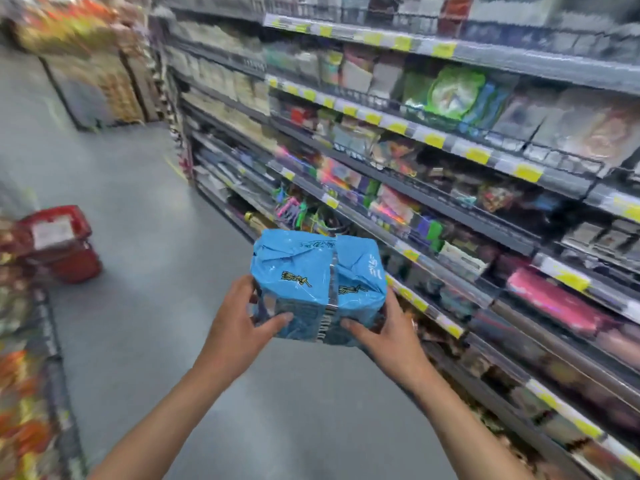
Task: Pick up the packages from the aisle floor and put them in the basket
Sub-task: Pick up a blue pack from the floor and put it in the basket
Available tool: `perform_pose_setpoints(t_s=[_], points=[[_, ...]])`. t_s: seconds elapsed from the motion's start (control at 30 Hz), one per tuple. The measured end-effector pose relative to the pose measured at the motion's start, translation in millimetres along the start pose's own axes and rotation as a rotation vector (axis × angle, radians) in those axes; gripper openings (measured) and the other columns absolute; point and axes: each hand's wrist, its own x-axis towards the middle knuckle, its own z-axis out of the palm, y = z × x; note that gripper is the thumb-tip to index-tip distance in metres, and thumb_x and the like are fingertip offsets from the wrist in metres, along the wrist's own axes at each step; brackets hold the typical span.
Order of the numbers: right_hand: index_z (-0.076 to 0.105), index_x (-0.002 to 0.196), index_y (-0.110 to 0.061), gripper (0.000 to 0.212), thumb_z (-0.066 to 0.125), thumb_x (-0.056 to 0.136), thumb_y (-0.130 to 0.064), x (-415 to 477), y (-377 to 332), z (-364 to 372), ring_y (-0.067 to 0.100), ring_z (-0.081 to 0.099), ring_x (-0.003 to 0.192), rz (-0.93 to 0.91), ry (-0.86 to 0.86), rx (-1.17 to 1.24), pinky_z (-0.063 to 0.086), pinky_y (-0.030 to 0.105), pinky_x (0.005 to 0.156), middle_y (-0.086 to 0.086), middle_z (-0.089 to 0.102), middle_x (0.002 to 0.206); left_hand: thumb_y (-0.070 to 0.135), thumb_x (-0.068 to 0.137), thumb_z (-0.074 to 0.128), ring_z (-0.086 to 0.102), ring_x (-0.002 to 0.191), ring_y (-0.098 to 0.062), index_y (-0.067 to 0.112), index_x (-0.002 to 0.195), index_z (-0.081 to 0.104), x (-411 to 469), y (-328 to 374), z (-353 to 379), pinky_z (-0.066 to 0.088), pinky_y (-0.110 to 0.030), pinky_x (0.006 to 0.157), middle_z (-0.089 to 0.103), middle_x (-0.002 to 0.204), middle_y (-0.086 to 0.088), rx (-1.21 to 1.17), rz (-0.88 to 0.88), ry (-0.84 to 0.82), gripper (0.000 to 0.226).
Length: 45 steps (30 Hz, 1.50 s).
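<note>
A blue plastic-wrapped package (317, 271) with black and yellow print and a tape seam down its middle is held up in front of me, above the grey aisle floor. My left hand (239, 317) grips its left side, thumb across the front. On the other side my right hand (384, 329) grips it the same way. A red basket (64, 247) stands on the floor at the far left, well away from the package, with a white-labelled item inside.
Long shelves (450, 188) of packed goods with yellow price tags run along the right side. Another shelf edge (52, 375) with snack bags lines the left. A display stand (93, 88) is at the aisle's far end. Grey floor (156, 271) lies between.
</note>
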Motion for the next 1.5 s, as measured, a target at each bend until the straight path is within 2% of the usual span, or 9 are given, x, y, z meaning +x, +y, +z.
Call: perform_pose_setpoints(t_s=[0.17,0.27,0.33,0.47,0.67,0.87,1.07,1.37,1.5], points=[[0.037,0.13,-0.058,0.076,0.086,0.084,-0.022,83.9,-24.7,112.8,-0.029,0.049,0.111,-0.082,-0.147,-0.036,0.038,-0.001,0.085,-0.044,0.055,0.123,0.031,0.076,0.087,0.056,0.104,-0.005,0.035,0.111,0.054,45.0,-68.7,-97.6,0.06,-0.044,0.086,0.049,0.107,0.022,0.09,-0.083,0.13,0.048],[0.044,0.139,-0.051,0.073,0.085,0.085,-0.024,122.0,-39.2,159.1,-0.015,0.056,0.12,-0.091,-0.242,-0.018,0.046,0.014,0.097,-0.035,0.061,0.131,0.044,0.072,0.083,0.057,0.104,-0.005,0.045,0.115,0.053,63.8,-94.7,-134.7,0.06,-0.045,0.087,0.049,0.109,0.027,0.093,-0.101,0.194,0.052],[0.046,0.144,-0.04,0.074,0.085,0.084,-0.023,149.7,-44.4,185.1,-0.008,0.058,0.122,-0.106,-0.283,-0.011,0.049,0.022,0.099,-0.032,0.062,0.132,0.041,0.073,0.084,0.058,0.106,-0.006,0.053,0.115,0.052,76.5,-109.7,-152.3,0.061,-0.044,0.086,0.05,0.113,0.026,0.084,-0.12,0.247,0.055],[0.049,0.14,-0.039,0.072,0.086,0.083,-0.016,208.7,-54.0,231.5,-0.011,0.058,0.119,-0.153,-0.356,-0.001,0.047,0.01,0.09,-0.03,0.064,0.129,0.029,0.079,0.086,0.057,0.111,-0.004,0.057,0.125,0.046,107.0,-139.7,-177.4,0.061,-0.04,0.088,0.051,0.122,0.026,0.088,-0.183,0.334,0.066],[0.046,0.132,-0.056,0.071,0.083,0.085,-0.018,313.6,-55.3,294.2,-0.011,0.059,0.116,-0.186,-0.478,0.02,0.054,0.02,0.086,-0.033,0.064,0.125,0.033,0.081,0.083,0.054,0.112,0.006,0.058,0.124,0.045,184.0,-181.6,-209.1,0.061,-0.032,0.085,0.052,0.123,0.026,0.111,-0.246,0.419,0.063],[0.046,0.125,-0.063,0.067,0.081,0.081,-0.027,418.5,-74.1,368.4,-0.008,0.06,0.114,-0.225,-0.596,0.055,0.057,0.029,0.09,-0.04,0.06,0.123,0.03,0.082,0.083,0.057,0.113,0.0,0.063,0.12,0.047,262.0,-216.8,-250.1,0.062,-0.039,0.086,0.057,0.125,0.02,0.158,-0.328,0.519,0.062],[0.044,0.131,-0.058,0.072,0.083,0.084,-0.021,496.9,-102.6,468.2,-0.013,0.058,0.114,-0.3,-0.797,0.059,0.048,0.007,0.082,-0.042,0.058,0.125,0.024,0.081,0.084,0.06,0.111,-0.004,0.038,0.129,0.054,305.9,-266.2,-306.9,0.056,-0.021,0.079,0.062,0.124,0.015,0.184,-0.458,0.688,0.058],[0.048,0.128,-0.054,0.072,0.083,0.082,-0.012,585.9,-144.4,637.9,-0.011,0.061,0.109,-0.245,-0.914,0.073,0.054,0.014,0.076,-0.041,0.063,0.117,0.03,0.078,0.085,0.058,0.109,0.008,0.055,0.117,0.053,374.9,-361.8,-426.8,0.057,-0.032,0.087,0.06,0.119,0.03,0.173,-0.527,0.799,0.056],[0.047,0.124,-0.052,0.071,0.083,0.083,-0.007,623.8,-167.5,708.1,-0.017,0.059,0.105,-0.196,-0.91,0.075,0.052,0.01,0.072,-0.047,0.062,0.109,0.051,0.07,0.078,0.061,0.113,0.001,0.054,0.122,0.052,414.9,-406.4,-490.8,0.059,-0.043,0.091,0.061,0.124,0.026,0.147,-0.55,0.756,0.058]])
